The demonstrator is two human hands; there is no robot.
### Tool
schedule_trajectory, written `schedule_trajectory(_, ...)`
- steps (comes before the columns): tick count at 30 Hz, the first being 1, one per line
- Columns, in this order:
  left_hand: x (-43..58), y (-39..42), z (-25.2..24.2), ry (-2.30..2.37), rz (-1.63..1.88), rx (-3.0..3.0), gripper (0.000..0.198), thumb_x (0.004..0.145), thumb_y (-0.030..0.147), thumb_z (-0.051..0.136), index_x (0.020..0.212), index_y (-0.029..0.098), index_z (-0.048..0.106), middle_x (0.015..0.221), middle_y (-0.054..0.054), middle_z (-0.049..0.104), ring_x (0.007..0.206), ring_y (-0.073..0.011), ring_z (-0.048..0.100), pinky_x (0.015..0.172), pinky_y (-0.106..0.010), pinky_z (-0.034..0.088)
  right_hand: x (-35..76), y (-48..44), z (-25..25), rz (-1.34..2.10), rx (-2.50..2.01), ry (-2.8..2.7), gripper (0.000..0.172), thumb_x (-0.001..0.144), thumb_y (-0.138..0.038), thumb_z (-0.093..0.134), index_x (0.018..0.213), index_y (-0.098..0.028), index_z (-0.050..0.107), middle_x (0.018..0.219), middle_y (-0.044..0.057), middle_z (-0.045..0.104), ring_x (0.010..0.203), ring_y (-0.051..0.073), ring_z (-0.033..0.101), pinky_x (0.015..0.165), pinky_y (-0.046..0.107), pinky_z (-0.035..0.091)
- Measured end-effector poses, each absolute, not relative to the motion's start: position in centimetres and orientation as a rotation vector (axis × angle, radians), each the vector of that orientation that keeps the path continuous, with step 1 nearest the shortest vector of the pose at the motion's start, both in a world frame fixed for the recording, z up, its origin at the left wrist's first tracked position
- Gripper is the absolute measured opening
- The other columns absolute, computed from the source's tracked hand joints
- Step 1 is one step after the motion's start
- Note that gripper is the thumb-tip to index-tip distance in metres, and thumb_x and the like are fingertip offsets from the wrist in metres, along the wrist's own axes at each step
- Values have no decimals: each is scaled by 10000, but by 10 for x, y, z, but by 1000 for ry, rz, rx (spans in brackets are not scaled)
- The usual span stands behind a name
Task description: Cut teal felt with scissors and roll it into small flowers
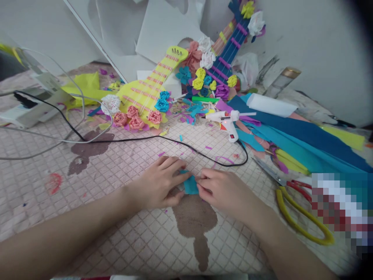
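A small piece of turquoise crepe paper [190, 186] lies low over the table between my hands. My left hand [163, 182] holds its left side, index finger along the top edge and thumb near the lower left corner. The right edge is pinched between the bent fingers of my right hand [217, 187]; the fingertips partly hide it. Beyond my hands rests a white glue gun [229, 122] with a small red light lit. Scissors with yellow and red handles [303, 216] lie to the right of my right hand.
A yellow paper guitar [148, 87] with paper flowers and a blue one [229, 50] lean at the back. Coloured paper sheets [291, 128] spread at right. A black cord [157, 137] crosses the table to a power strip [32, 105]. Paper scraps [192, 111] are scattered behind.
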State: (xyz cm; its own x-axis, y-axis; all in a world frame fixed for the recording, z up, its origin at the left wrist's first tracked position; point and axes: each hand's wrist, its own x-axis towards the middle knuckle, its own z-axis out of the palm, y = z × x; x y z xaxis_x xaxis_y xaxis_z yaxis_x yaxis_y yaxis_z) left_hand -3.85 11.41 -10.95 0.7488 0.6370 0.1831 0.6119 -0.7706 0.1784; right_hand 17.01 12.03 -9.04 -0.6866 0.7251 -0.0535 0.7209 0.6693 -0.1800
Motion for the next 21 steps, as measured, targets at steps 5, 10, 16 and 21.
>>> schedule_trajectory(5, -39, 117, -110, 1071, 388, 2816, 443, 780, 411, 498, 1177, 217, 535, 1130, -119, 516, 1056, -311, 431, 884, -502, 344, 171, 120, -91, 319, -1223, -2844, 239, 831, -175, 467, 692, -161, 661, 706, 7, 584, 602, 105, 530, 533, 269, 297)
schedule_trajectory(10, -41, 118, -108, 1117, 447, 2707, 378, 819, 399, 461, 1124, 201, 565, 1067, -101, 545, 1008, -278, 461, 854, -454, 371, 170, 120, -92, 338, -1232, -2806, 254, 834, -193, 472, 665, -167, 659, 674, 0, 565, 585, 97, 509, 527, 262, 283)
schedule_trajectory(16, -34, 119, -110, 1367, 594, 2447, 256, 840, 364, 474, 952, 166, 591, 974, -75, 564, 942, -231, 477, 820, -406, 400, 165, 124, -93, 384, -1296, -2700, 300, 857, -241, 459, 617, -160, 620, 629, -3, 532, 585, 99, 487, 534, 251, 294)
schedule_trajectory(21, -25, 119, -113, 1485, 601, 2323, 120, 744, 283, 579, 802, 179, 597, 915, -45, 562, 938, -232, 452, 833, -427, 384, 161, 133, -100, 539, -1315, -2531, 261, 834, -220, 500, 591, -163, 575, 609, -10, 538, 612, 107, 499, 568, 237, 335)
